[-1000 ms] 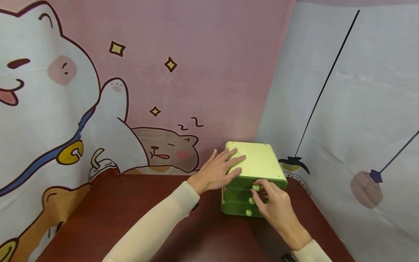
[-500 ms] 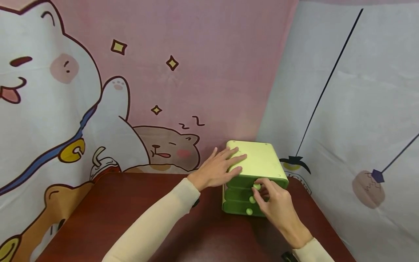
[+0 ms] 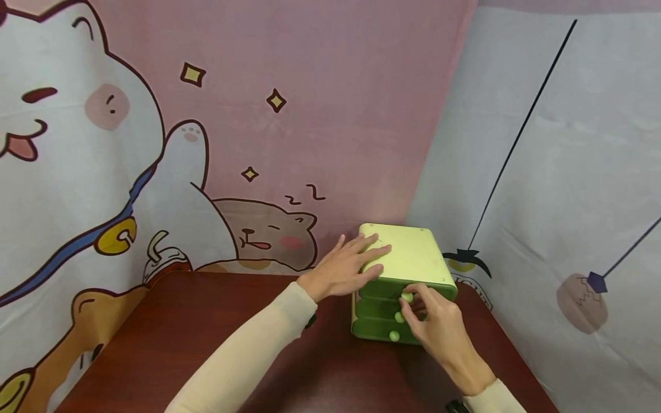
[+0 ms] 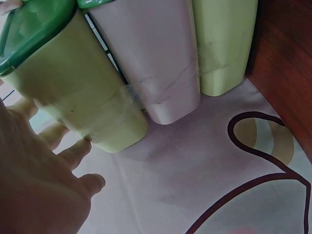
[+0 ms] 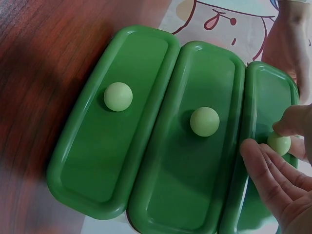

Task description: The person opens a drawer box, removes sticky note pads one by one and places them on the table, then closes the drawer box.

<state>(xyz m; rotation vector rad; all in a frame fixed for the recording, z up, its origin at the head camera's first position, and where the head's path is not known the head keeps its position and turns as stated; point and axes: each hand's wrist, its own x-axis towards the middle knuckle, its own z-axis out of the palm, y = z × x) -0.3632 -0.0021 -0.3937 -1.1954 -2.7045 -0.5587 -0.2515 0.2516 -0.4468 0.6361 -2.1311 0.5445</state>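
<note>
A small three-drawer box (image 3: pixel 408 249) with a pale yellow top and green drawer fronts stands toward the right of the table. My left hand (image 3: pixel 343 269) rests on the left part of its top with fingers spread. My right hand (image 3: pixel 439 324) pinches the round light-green knob (image 5: pixel 279 143) of the top drawer between thumb and fingers. All three drawers look pushed in. In the right wrist view, the middle drawer's knob (image 5: pixel 204 122) and the bottom drawer's knob (image 5: pixel 118 96) are untouched. The left wrist view shows the box's side, a pink layer (image 4: pixel 151 58) between two yellow-green ones, with clear tape across.
The dark red-brown table (image 3: pixel 217 321) extends to the left and front of the box. Behind it hangs a pink cloth (image 3: pixel 320 115) printed with cartoon animals. A greyish-white cloth (image 3: pixel 558 172) hangs along the right side, close to the table edge.
</note>
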